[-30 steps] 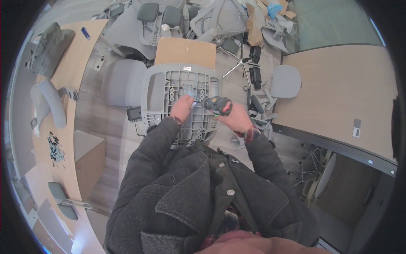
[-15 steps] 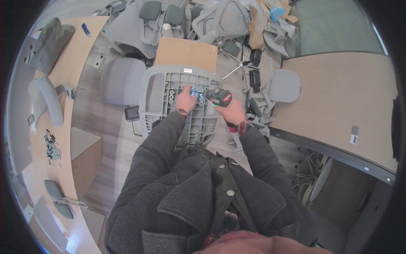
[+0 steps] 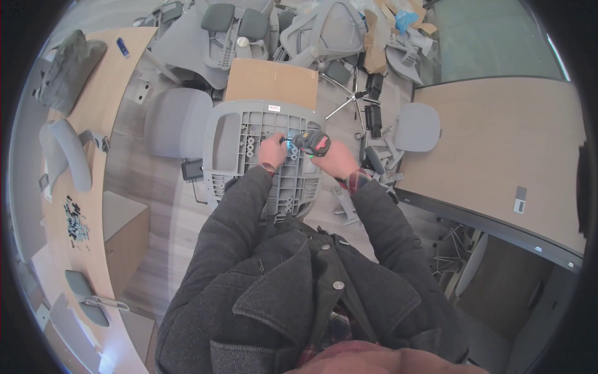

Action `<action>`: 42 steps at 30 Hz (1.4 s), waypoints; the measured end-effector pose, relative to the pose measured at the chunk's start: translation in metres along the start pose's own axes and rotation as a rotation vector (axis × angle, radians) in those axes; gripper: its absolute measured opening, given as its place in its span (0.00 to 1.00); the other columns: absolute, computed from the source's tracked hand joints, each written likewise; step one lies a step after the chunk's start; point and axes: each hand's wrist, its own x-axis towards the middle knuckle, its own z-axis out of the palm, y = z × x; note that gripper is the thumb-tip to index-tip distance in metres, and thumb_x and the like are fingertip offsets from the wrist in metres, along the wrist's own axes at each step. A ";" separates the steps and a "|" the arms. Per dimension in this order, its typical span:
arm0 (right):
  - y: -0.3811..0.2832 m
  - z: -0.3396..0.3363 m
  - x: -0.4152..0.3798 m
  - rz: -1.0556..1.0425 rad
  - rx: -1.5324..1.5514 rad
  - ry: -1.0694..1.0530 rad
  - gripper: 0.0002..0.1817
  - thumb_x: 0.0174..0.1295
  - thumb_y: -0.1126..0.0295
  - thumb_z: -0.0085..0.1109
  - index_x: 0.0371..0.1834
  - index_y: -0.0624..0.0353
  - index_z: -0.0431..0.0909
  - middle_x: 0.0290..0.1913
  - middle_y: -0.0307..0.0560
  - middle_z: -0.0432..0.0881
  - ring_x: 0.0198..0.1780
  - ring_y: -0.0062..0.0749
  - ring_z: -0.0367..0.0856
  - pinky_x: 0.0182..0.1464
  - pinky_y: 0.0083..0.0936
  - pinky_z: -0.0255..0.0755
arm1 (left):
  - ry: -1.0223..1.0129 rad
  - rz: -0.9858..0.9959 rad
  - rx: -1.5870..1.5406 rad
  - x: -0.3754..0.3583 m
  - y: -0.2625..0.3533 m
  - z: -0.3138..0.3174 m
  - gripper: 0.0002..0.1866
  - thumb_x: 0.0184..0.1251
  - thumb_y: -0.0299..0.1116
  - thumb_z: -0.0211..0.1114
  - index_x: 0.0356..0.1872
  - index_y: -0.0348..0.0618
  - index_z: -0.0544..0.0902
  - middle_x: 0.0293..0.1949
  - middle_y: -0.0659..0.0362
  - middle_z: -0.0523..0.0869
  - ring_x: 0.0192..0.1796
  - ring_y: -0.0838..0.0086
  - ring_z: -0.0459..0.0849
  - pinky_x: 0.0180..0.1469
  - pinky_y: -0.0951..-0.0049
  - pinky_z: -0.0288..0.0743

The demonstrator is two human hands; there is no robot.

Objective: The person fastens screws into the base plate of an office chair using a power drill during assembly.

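My right hand (image 3: 337, 160) is wrapped round the grip of a black and red cordless drill (image 3: 314, 143). The drill points left, its bit reaching toward the fingertips of my left hand (image 3: 272, 151). Those fingers are pinched together near the bit's tip; what they hold is too small to make out. A bluish light shines beside them. Under both hands lies a grey plastic chair part (image 3: 210, 146) with a ribbed grid, round bosses and a small white label (image 3: 274, 108) at its far edge.
A cardboard sheet (image 3: 272, 81) lies just beyond the grey part. Chair backs (image 3: 324, 31) and a chair base (image 3: 355, 96) crowd the floor ahead. At left, a desk (image 3: 103, 81) carries a pile of screws (image 3: 76, 221). Another desk (image 3: 492, 131) stands at right.
The drill and my right hand have moved slightly left, closer to my left fingers. The camera view has shifted a little.
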 end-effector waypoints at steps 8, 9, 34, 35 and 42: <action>-0.036 -0.015 0.006 0.001 -0.250 -0.101 0.20 0.54 0.64 0.52 0.52 0.48 0.75 0.43 0.48 0.86 0.42 0.55 0.82 0.41 0.41 0.74 | -0.014 -0.012 0.024 0.002 -0.005 0.006 0.18 0.68 0.37 0.56 0.56 0.48 0.82 0.44 0.41 0.88 0.47 0.40 0.84 0.48 0.46 0.77; -0.038 -0.016 0.006 0.007 -0.263 -0.105 0.21 0.53 0.64 0.52 0.53 0.47 0.75 0.44 0.48 0.86 0.43 0.55 0.82 0.41 0.41 0.74 | -0.010 -0.018 0.024 0.002 -0.005 0.006 0.18 0.67 0.37 0.56 0.56 0.48 0.82 0.44 0.41 0.88 0.47 0.39 0.84 0.47 0.46 0.77; -0.027 -0.054 -0.046 0.008 0.060 -0.112 0.17 0.54 0.64 0.67 0.48 0.54 0.80 0.40 0.41 0.85 0.44 0.34 0.79 0.51 0.31 0.71 | -0.024 0.421 0.291 -0.025 0.006 -0.031 0.10 0.73 0.40 0.57 0.34 0.47 0.74 0.28 0.51 0.83 0.28 0.49 0.80 0.29 0.49 0.70; -0.025 -0.056 -0.051 0.020 0.119 -0.125 0.14 0.54 0.64 0.66 0.43 0.52 0.78 0.31 0.36 0.83 0.37 0.28 0.77 0.48 0.27 0.69 | -0.075 0.444 0.380 -0.033 0.011 -0.044 0.09 0.73 0.39 0.56 0.34 0.47 0.73 0.28 0.52 0.83 0.28 0.49 0.81 0.28 0.49 0.70; -0.026 -0.038 -0.049 -0.039 0.445 -0.269 0.07 0.61 0.67 0.66 0.33 0.52 0.75 0.17 0.38 0.79 0.15 0.20 0.70 0.26 0.18 0.69 | -0.345 0.641 0.722 -0.046 0.000 -0.123 0.05 0.75 0.33 0.56 0.40 0.44 0.74 0.27 0.56 0.81 0.24 0.65 0.79 0.24 0.61 0.74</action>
